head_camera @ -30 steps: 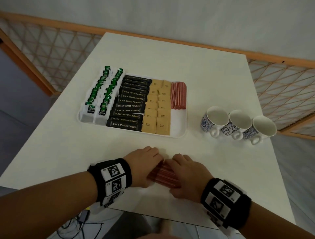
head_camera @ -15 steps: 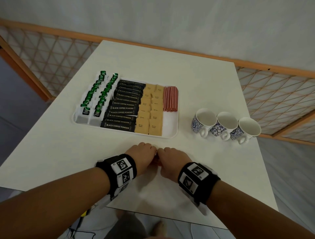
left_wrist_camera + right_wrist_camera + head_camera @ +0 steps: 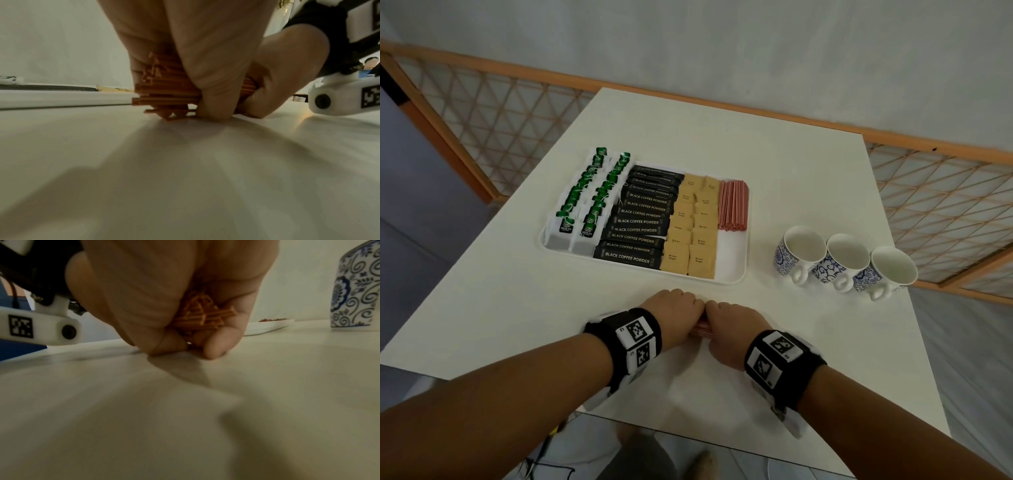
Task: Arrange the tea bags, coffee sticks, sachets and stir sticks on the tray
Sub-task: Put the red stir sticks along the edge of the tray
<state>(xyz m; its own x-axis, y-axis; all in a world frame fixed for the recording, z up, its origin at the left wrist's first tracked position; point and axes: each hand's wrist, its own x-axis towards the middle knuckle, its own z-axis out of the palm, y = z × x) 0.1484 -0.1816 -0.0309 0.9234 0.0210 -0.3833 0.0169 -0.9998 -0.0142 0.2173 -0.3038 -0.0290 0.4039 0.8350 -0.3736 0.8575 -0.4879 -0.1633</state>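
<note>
Both hands have drawn together since a moment ago; the left hand and right hand now clamp a bundle of stir sticks on the table, just before the tray; gathering looks done, transfer pending; three cups; two tea bag rows; stick count indeterminable.
</note>
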